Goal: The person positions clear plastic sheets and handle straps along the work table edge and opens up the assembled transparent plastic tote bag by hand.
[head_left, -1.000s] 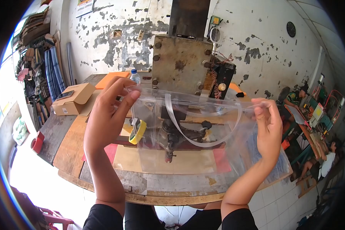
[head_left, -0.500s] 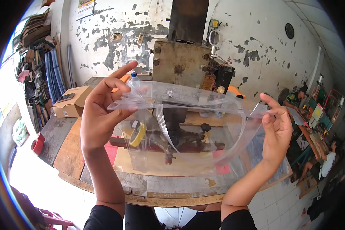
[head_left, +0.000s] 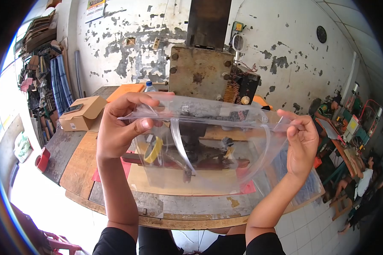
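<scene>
A clear plastic bag (head_left: pixel 217 157) hangs stretched between both hands above the table, its upper edge running level. A pale looped strip, like a handle (head_left: pixel 181 144), curves down from that edge. My left hand (head_left: pixel 125 123) pinches the left upper corner between thumb and fingers. At the right upper corner, my right hand (head_left: pixel 302 140) grips the plastic with its thumb and fingertips. A yellow ring like a tape roll (head_left: pixel 153 149) shows through the bag's left side. Through the film, the dark metal machine parts behind look hazy.
A heavy press-like machine (head_left: pixel 200 70) stands at the back of the worktable (head_left: pixel 187 208). On the left are an open cardboard box (head_left: pixel 83 112) with a phone on it and a red tape roll (head_left: pixel 42 159). A water bottle (head_left: pixel 149 86) stands behind. Other people sit at the far right.
My left hand has come down and right, its raised finger now curled onto the plastic. The gathered left corner is flatter. My right hand has shifted slightly left and down.
</scene>
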{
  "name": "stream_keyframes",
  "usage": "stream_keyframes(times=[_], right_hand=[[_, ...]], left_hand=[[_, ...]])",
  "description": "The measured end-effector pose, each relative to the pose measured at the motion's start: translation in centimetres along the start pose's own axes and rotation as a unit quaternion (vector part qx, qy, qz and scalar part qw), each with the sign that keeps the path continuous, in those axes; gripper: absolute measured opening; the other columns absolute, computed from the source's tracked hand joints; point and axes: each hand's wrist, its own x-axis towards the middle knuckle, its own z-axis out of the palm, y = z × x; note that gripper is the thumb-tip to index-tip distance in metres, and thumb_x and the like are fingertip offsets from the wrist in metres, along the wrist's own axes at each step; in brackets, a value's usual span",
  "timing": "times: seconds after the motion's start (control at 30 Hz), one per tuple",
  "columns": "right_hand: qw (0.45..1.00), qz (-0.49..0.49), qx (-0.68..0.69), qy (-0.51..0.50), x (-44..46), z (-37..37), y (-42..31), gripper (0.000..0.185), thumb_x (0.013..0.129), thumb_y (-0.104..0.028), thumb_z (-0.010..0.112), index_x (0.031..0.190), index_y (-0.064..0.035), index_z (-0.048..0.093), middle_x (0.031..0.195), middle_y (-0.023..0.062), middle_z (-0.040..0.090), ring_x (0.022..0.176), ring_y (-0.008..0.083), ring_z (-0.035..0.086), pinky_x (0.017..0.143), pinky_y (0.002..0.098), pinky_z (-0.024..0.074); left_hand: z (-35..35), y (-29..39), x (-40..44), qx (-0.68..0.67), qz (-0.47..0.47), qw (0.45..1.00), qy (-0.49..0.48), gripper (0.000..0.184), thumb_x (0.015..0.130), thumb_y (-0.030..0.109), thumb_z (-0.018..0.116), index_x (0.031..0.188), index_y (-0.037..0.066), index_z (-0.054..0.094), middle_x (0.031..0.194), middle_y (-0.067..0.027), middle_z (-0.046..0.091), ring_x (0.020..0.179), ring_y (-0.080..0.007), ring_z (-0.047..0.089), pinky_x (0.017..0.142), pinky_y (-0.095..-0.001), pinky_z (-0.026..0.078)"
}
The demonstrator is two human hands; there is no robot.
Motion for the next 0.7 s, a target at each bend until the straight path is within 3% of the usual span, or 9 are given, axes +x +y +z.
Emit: stream_keyframes(times=[0.1, 0.17, 0.3, 0.37, 0.43, 0.47, 0.57, 0.7], right_hand=[[1.0, 0.024, 0.001, 0.018, 0.1, 0.6, -0.2, 0.02, 0.092, -0.009, 0.074, 0.103, -0.0014, 0.06, 0.123, 0.0225, 0.069, 0.105, 0.0224, 0.069, 0.09, 0.0328, 0.0534], [0.996, -0.071, -0.048, 0.0, 0.3, 0.6, 0.3, 0.013, 0.09, -0.001, 0.072, 0.098, -0.0013, 0.062, 0.123, 0.0225, 0.068, 0.103, 0.0223, 0.068, 0.086, 0.0325, 0.0537], [0.994, -0.096, -0.027, -0.044, 0.3, 0.4, 0.3, 0.013, 0.086, 0.009, 0.068, 0.093, -0.0011, 0.063, 0.124, 0.0228, 0.066, 0.104, 0.0237, 0.067, 0.086, 0.0325, 0.053], [0.988, -0.125, -0.093, -0.023, 0.4, 0.6, 0.5, 0.015, 0.083, 0.013, 0.064, 0.089, -0.0004, 0.063, 0.123, 0.0215, 0.065, 0.105, 0.025, 0.066, 0.088, 0.0324, 0.0517], [0.98, -0.14, -0.142, -0.007, 0.6, 0.8, 0.7, 0.015, 0.082, 0.014, 0.063, 0.089, 0.0002, 0.063, 0.12, 0.0199, 0.065, 0.106, 0.0245, 0.065, 0.089, 0.0325, 0.0507], [0.969, -0.155, -0.194, 0.012, 0.6, 0.8, 0.8, 0.016, 0.082, 0.015, 0.061, 0.088, 0.0009, 0.063, 0.118, 0.0182, 0.065, 0.107, 0.024, 0.064, 0.09, 0.0325, 0.0496], [0.974, -0.145, -0.173, 0.0, 0.7, 0.5, 1.3, 0.011, 0.083, 0.011, 0.061, 0.089, 0.0028, 0.065, 0.115, 0.0168, 0.064, 0.108, 0.0235, 0.062, 0.092, 0.0331, 0.0483], [0.979, -0.133, -0.151, -0.017, 0.7, 1.1, 0.7, 0.007, 0.085, 0.004, 0.064, 0.091, 0.0047, 0.067, 0.113, 0.0161, 0.064, 0.109, 0.0242, 0.061, 0.095, 0.034, 0.0474]], left_hand=[[0.4, -0.2, 0.3, -0.036, 0.034, 0.999, -0.018, 0.033, 0.085, -0.003, 0.077, 0.116, -0.002, 0.065, 0.126, -0.0261, 0.066, 0.112, -0.0295, 0.07, 0.095, -0.0389, 0.059], [0.6, 0.1, 0.3, -0.029, 0.023, 0.999, -0.018, 0.032, 0.085, -0.007, 0.074, 0.115, -0.002, 0.066, 0.127, -0.0258, 0.065, 0.113, -0.0295, 0.069, 0.096, -0.0402, 0.059], [0.1, 0.1, 0.3, 0.024, 0.023, 0.999, -0.033, 0.031, 0.085, -0.014, 0.069, 0.113, -0.002, 0.069, 0.128, -0.0235, 0.065, 0.118, -0.0291, 0.067, 0.1, -0.0419, 0.059], [-0.2, -0.2, 0.4, 0.042, 0.045, 0.997, -0.043, 0.033, 0.085, -0.017, 0.067, 0.114, -0.003, 0.069, 0.127, -0.0216, 0.066, 0.119, -0.0287, 0.065, 0.1, -0.0415, 0.058], [-0.3, -0.1, 0.3, 0.127, 0.053, 0.989, -0.047, 0.037, 0.083, -0.009, 0.072, 0.12, -0.004, 0.068, 0.126, -0.0265, 0.064, 0.115, -0.0318, 0.066, 0.094, -0.0421, 0.061], [-0.3, 0.2, 0.2, 0.128, 0.053, 0.989, -0.045, 0.037, 0.083, -0.009, 0.072, 0.12, -0.004, 0.068, 0.126, -0.0265, 0.064, 0.115, -0.0318, 0.066, 0.094, -0.0421, 0.061], [-0.4, 1.0, 0.2, 0.085, 0.083, 0.989, -0.092, 0.041, 0.088, -0.002, 0.071, 0.128, -0.007, 0.063, 0.126, -0.0248, 0.065, 0.113, -0.0307, 0.067, 0.093, -0.0427, 0.06], [-0.2, 1.3, -0.1, 0.063, 0.018, 0.997, -0.034, 0.041, 0.093, -0.005, 0.065, 0.133, -0.005, 0.062, 0.129, -0.017, 0.067, 0.113, -0.0209, 0.067, 0.096, -0.0331, 0.056]])
